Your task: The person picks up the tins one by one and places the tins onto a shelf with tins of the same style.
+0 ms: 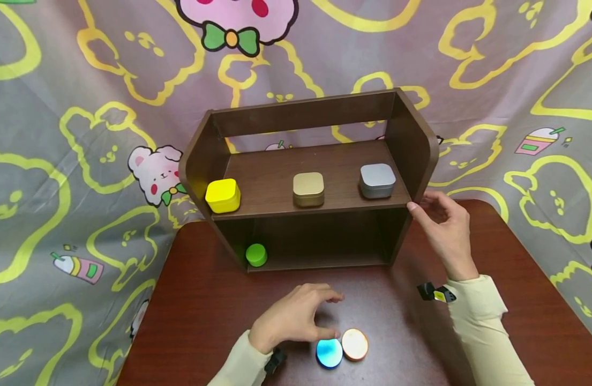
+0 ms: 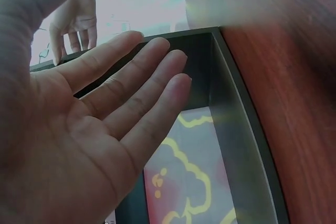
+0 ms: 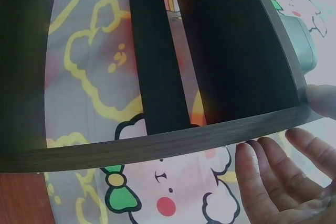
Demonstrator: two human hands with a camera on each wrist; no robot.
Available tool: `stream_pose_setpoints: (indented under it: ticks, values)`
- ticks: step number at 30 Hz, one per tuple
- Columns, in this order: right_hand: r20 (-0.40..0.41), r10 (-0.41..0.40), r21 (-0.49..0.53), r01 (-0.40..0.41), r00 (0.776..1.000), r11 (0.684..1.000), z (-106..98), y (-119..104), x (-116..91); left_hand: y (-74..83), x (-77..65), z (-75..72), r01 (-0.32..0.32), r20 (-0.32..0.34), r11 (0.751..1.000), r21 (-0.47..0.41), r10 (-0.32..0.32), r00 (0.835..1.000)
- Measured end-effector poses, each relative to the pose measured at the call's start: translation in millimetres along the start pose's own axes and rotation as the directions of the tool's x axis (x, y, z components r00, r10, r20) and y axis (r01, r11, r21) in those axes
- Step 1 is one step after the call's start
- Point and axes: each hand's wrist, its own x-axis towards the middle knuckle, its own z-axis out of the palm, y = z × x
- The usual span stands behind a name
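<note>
A dark brown two-tier shelf point(image 1: 271, 166) stands on the table. My right hand point(image 1: 445, 230) grips its right side panel, with the thumb on the front edge and the fingers on the outer side, as the right wrist view shows point(image 3: 283, 182). My left hand point(image 1: 293, 316) hovers in front of the shelf, fingers extended and holding nothing. Its thumb is nearest a blue round lid-like piece point(image 1: 329, 355), though whether they touch I cannot tell. Beside that lies an orange-rimmed round piece point(image 1: 355, 344), its top washed out by glare.
Along the upper tier sit a yellow tin point(image 1: 223, 196), a gold tin point(image 1: 308, 188) and a silver tin point(image 1: 377, 181). A green round piece point(image 1: 256, 255) is at the left of the lower tier. Patterned cloth point(image 1: 107, 177) hangs behind the reddish-brown table point(image 1: 180, 321).
</note>
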Motion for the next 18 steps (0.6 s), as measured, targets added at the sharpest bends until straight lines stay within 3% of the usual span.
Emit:
stream_pose_setpoints:
  ticks: [9,18]
  values:
    - [0.005,0.006,-0.011,-0.006,1.0,1.0,-1,0,0,0.2,-9.8,15.1,-0.043,-0.092,0.995,0.085,0.051,0.994]
    - [0.011,0.001,-0.019,-0.001,1.0,1.0,-1,0,-1,1.1,-18.4,25.4,-0.08,-0.16,0.97,0.228,0.118,0.98]
